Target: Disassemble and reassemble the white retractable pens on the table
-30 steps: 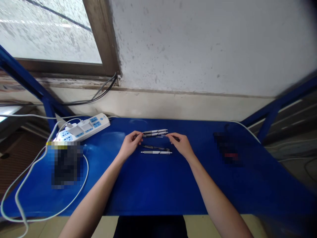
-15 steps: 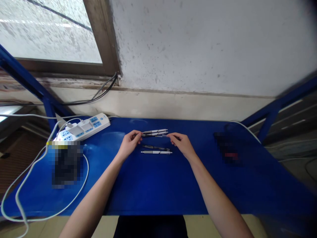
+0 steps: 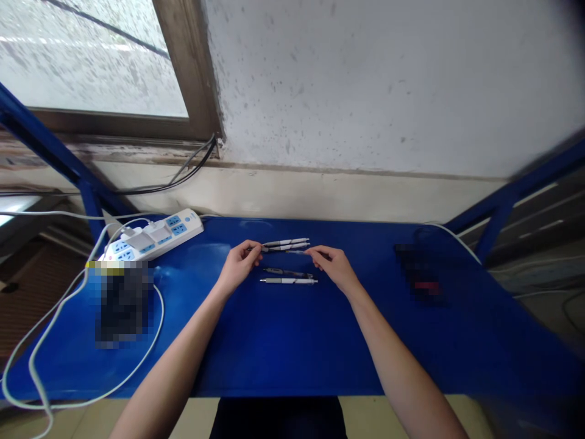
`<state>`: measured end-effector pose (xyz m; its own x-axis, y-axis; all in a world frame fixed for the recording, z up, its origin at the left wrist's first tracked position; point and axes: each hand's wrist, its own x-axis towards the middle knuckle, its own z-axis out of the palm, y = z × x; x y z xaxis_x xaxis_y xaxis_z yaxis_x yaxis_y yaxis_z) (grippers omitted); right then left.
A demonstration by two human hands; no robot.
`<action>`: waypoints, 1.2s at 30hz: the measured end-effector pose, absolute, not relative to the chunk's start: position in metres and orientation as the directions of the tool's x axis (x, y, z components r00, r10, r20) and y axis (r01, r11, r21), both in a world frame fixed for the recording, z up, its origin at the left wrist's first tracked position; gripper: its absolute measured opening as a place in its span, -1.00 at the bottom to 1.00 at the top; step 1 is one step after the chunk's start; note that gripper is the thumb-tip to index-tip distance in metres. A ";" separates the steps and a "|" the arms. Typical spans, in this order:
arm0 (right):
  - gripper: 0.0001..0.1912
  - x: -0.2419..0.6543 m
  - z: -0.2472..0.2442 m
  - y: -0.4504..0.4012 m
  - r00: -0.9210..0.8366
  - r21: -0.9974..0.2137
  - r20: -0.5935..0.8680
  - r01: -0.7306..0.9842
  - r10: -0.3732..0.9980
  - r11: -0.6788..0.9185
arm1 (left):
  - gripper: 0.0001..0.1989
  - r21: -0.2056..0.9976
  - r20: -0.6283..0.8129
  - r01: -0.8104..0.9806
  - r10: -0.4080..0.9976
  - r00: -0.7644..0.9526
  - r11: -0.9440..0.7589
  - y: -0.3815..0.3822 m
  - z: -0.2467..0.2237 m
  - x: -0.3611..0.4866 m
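Over the blue tabletop, my left hand (image 3: 240, 263) is closed in a pinch, with a small dark piece partly hidden at its fingertips. My right hand (image 3: 333, 263) pinches the right end of a thin, partly see-through stick that looks like a pen refill (image 3: 296, 252). The stick points toward my left fingers; whether it reaches them I cannot tell. Just behind it lie two white-and-dark pens (image 3: 292, 242), side by side. Nearer to me, between my wrists, a dark pen (image 3: 287, 272) and a white pen with a grey grip (image 3: 287, 281) lie roughly parallel.
A white power strip (image 3: 187, 227) with plugged-in chargers stands at the back left of the blue table (image 3: 292, 341). White cable (image 3: 159, 305) loops over the left side. A blurred dark object (image 3: 123, 305) lies there, another (image 3: 418, 274) at the right. Behind is a wall (image 3: 365, 91).
My right hand has shifted slightly to the left with the thin stick, toward my left hand. My left hand and the pens on the table look unmoved.
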<state>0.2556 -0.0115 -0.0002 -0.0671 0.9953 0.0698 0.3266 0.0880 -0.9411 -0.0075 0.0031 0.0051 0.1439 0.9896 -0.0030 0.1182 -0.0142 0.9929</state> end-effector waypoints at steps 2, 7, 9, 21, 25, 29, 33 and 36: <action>-0.71 0.252 -0.001 -0.013 -0.096 -0.947 0.063 0.308 0.993 0.090 | -0.63 0.993 -0.004 0.118 0.987 0.162 -0.015 0.002 0.005 -0.006; -0.70 0.245 0.001 -0.014 -0.158 -0.986 0.053 0.150 0.986 0.077 | -0.65 0.988 -0.012 0.154 0.972 0.233 -0.024 -0.001 0.010 -0.003; -0.72 0.244 0.004 -0.015 -0.149 -0.995 0.083 0.035 0.985 0.090 | -0.63 0.984 -0.002 0.175 0.966 0.257 -0.045 -0.002 0.013 -0.004; -0.68 0.235 0.005 -0.019 -0.193 -0.998 0.052 -0.031 0.980 0.047 | -0.57 0.975 0.011 0.209 0.958 0.288 -0.074 -0.004 0.010 0.000; -0.66 0.231 0.003 -0.020 -0.202 -0.999 0.030 -0.027 0.979 0.025 | -0.63 0.972 0.015 0.218 0.950 0.312 -0.087 -0.007 0.011 0.001; -0.64 0.233 0.001 -0.019 -0.191 -0.997 -0.002 -0.075 0.982 -0.016 | -0.69 0.985 0.039 0.147 0.942 0.334 -0.093 -0.008 0.011 0.003; -0.63 0.235 0.001 -0.017 -0.167 -0.990 -0.030 -0.130 0.986 -0.052 | -0.60 0.991 0.066 0.091 0.956 0.285 -0.095 -0.005 0.007 0.003; -0.64 0.237 0.002 -0.016 -0.152 -0.989 -0.037 -0.136 0.988 -0.058 | -0.60 0.985 0.031 0.158 0.965 0.260 -0.074 -0.002 0.005 0.001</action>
<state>0.2372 -0.0160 0.0020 -0.1521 0.9877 -0.0374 -0.1356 -0.0583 -0.9891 0.0011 -0.0020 0.0050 0.2602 0.9651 0.0307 0.1582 -0.0739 0.9846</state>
